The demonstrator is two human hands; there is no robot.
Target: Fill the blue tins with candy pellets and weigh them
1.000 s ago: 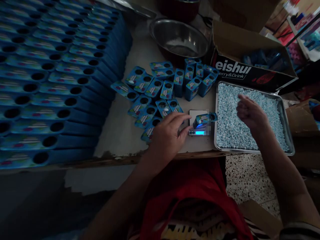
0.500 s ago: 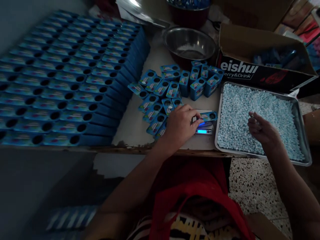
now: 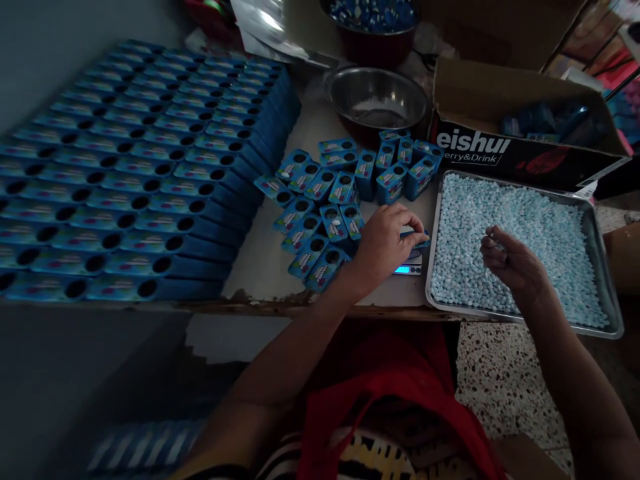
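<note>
My left hand (image 3: 389, 241) is closed around a blue box (image 3: 423, 239) on a small digital scale (image 3: 409, 269) with a lit blue display; the hand covers most of the box. My right hand (image 3: 515, 261) hovers over a metal tray (image 3: 431, 267) spread with small pale blue and white pieces (image 3: 465, 227). Its fingers are curled and pinched together, and what they hold is too small to make out. Left of the scale stand several loose blue boxes (image 3: 334, 221) with round openings on top; a white piece lies on one or two of them.
Rows of blue boxes (image 3: 145, 180) fill the table's left side. Behind are a metal bowl (image 3: 377, 100), a bowl of blue wrapped items (image 3: 373, 40) and an open carton (image 3: 530, 157). The table edge (image 3: 280, 308) runs along the front.
My left hand has shifted right over the box on the scale, covering more of it. My right hand has moved slightly left above the tray. The camera view has tilted a little.
</note>
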